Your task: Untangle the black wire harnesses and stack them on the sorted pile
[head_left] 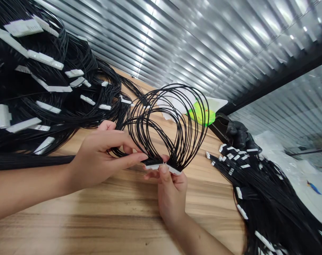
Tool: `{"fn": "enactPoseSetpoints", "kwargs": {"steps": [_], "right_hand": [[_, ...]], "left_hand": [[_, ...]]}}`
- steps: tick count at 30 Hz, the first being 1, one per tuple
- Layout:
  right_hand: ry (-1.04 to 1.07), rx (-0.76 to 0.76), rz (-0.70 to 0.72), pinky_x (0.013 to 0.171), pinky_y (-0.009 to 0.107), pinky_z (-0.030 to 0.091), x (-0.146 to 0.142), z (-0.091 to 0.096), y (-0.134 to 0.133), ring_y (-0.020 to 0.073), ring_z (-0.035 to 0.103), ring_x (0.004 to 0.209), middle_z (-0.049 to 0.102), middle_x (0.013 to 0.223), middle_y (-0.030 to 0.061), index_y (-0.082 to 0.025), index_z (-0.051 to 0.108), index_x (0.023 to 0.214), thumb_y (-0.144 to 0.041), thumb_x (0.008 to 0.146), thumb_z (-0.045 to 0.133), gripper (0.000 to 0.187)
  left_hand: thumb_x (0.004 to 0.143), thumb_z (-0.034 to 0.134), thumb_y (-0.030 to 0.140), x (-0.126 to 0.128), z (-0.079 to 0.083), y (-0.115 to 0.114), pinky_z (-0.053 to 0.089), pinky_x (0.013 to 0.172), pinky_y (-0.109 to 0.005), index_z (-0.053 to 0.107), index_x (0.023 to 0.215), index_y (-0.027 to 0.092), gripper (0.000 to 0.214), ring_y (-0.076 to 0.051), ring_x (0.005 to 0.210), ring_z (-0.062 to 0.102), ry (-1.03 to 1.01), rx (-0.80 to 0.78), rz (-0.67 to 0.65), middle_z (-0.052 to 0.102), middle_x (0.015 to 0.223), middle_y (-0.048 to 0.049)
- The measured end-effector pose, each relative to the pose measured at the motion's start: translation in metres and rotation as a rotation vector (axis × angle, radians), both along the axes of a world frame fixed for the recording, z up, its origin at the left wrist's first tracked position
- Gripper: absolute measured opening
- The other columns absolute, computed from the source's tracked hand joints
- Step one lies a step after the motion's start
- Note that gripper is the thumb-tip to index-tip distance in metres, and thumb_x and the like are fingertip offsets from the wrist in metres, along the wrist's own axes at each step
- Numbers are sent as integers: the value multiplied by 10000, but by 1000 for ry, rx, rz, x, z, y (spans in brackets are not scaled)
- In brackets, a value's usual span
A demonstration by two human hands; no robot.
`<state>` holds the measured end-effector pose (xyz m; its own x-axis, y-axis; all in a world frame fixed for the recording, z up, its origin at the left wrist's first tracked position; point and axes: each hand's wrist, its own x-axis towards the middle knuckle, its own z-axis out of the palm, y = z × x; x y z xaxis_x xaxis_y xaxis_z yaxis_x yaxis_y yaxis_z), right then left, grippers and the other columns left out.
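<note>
Looped above the table (118, 216), the black wires (176, 156) look light and springy, best held by their stiff white plugs (153, 166), which the right hand's (173, 194) grip pinches while the left hand's (105, 152) closes on wires alongside.

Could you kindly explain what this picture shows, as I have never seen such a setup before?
There is no machine here: a person works with two bare hands, seen from a camera worn on the head. The right hand grips white connectors by their edge, while the left hand pinches the looped black wires beside them. On the wooden table, a large wire pile with more connectors lies to the left, and a green packet beyond the loops. Another wire bundle is at right.
</note>
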<state>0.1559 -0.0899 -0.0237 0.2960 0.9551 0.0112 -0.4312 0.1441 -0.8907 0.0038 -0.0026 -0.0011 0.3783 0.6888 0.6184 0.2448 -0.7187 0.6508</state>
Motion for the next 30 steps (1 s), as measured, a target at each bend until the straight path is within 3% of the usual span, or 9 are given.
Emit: {"fn": "enactPoseSetpoints", "kwargs": {"steps": [5,14,20,30], "right_hand": [[-4,-3,-6,554,258,603,-1,0,-1,155,707,677,763,803,-8,-263,764,879,-314,807,727,95],[-39,-5,-42,585,284,607,-1,-1,-1,160,702,673,760,792,-3,-260,755,902,-322,795,736,125],[-68,-70,-36,553,308,594,-1,-1,2,186,696,647,756,759,33,-202,749,837,-394,782,728,201],[52,-83,-81,512,224,551,-2,1,7,156,690,648,755,734,15,-188,731,791,-340,711,791,183]], "left_hand": [[818,700,267,-1,-1,0,322,643,-314,602,668,224,185,-68,481,456,1,41,-23,594,543,117],[839,667,293,0,-3,0,322,642,-308,586,672,227,197,-77,481,446,-21,37,-29,528,527,121],[816,682,190,-3,-1,0,316,657,-291,613,710,217,129,-81,547,439,47,-53,-64,552,572,110],[827,659,335,-1,0,-2,338,657,-303,687,682,222,186,-133,632,494,95,-178,-11,649,604,45]]}}
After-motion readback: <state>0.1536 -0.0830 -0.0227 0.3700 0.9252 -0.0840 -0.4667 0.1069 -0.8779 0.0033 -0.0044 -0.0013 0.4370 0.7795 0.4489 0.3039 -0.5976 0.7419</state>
